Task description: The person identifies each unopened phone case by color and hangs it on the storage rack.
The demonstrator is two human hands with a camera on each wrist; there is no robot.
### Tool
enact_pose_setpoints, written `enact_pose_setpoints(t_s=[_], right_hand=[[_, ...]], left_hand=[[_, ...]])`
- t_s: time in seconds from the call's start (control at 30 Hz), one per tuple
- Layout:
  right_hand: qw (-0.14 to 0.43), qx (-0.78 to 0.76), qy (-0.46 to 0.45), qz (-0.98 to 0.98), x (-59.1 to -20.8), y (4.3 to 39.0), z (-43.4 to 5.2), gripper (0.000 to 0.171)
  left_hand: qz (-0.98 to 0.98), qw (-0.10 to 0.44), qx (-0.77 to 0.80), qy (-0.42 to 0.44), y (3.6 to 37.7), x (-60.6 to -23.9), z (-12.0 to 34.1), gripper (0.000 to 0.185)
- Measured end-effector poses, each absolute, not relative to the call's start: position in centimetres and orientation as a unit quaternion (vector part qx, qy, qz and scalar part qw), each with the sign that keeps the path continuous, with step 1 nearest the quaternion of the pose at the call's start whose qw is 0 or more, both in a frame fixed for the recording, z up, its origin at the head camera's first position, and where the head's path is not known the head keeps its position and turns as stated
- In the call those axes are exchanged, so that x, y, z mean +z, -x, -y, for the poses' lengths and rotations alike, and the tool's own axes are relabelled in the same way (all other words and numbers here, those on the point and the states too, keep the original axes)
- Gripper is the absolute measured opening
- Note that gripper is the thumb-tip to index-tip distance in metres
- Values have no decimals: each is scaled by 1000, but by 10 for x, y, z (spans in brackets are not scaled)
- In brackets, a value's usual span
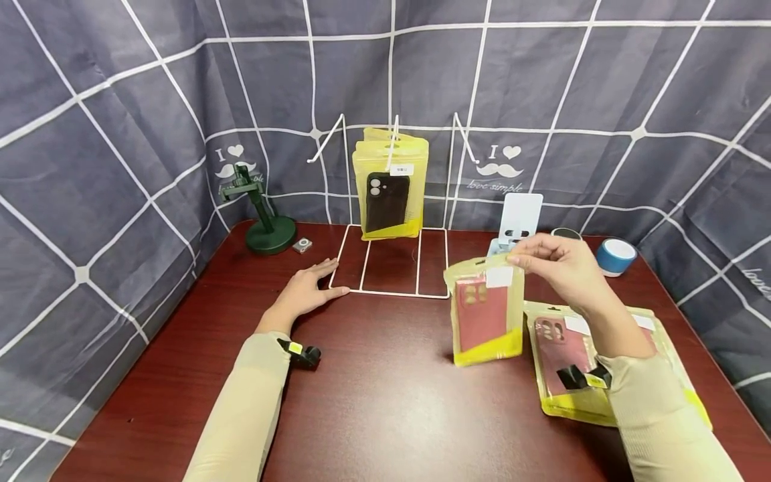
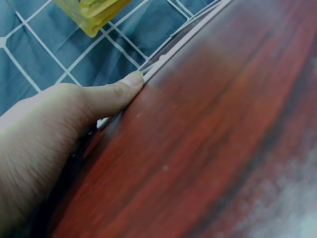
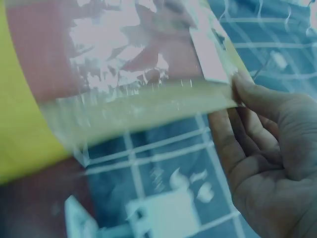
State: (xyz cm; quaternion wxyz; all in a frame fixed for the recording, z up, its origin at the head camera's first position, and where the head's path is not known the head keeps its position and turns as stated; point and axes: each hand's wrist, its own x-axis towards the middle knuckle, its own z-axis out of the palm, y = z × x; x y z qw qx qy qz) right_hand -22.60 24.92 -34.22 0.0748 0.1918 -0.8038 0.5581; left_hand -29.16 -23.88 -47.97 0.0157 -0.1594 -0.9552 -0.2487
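two hands are working here: your right hand [image 1: 557, 264] is pinching the top edge of a yellow-trimmed pouch [image 1: 484, 311] with a red phone case inside, holding it upright with its lower edge at or just above the bench [image 1: 385, 402], to the right of the white wire rack [image 1: 391, 261]. your left hand [image 1: 307, 291] is lying flat with fingers straight, its thumb touching the rack's base frame [image 2: 163, 62] as if steadying it, holding nothing. judging by this, you are in the step of carrying a pouch toward the rack, where a bunch of like pouches with a black case [image 1: 388, 191] is already hanging on the middle hook. the next move seems to call for lifting the pouch high enough, lining up the hole in its header with a free hook [image 1: 466, 140], and sliding it on without tipping the light rack, so the left hand's bracing matters. more red-case pouches [image 1: 569, 365] are lying flat on the bench under your right forearm, well apart from the rack. on the backdrop cloth you are facing "i", a heart and a moustache, printed twice [image 1: 502, 161], with small script below that looks like "love simple"; the white stickers on the pouches are too small to read. a green stand [image 1: 265, 214], a white phone holder [image 1: 519, 217] and a blue round speaker [image 1: 616, 256] are standing at the back.
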Motion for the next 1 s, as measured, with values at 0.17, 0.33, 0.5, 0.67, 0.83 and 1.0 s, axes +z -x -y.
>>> enact_pose_setpoints(t_s=[0.17,0.33,0.5,0.67,0.83,1.0], right_hand=[[153,597,-208,760,-305,229,-226,14],[200,655,-216,696,-276,239,-209,20],[218,681,-200,670,-257,249,-201,24],[222,693,-179,662,-248,261,-199,25],[235,669,-160,686,-247,272,-198,26],[239,644,-127,716,-249,284,-198,25]], left_hand=[[956,20,-246,158,293,-480,241,90],[955,19,-248,159,293,-479,241,89],[956,14,-246,159,292,-479,240,90],[956,13,-247,159,291,-479,240,91],[956,13,-248,158,291,-480,240,92],[957,18,-241,160,292,-481,241,92]])
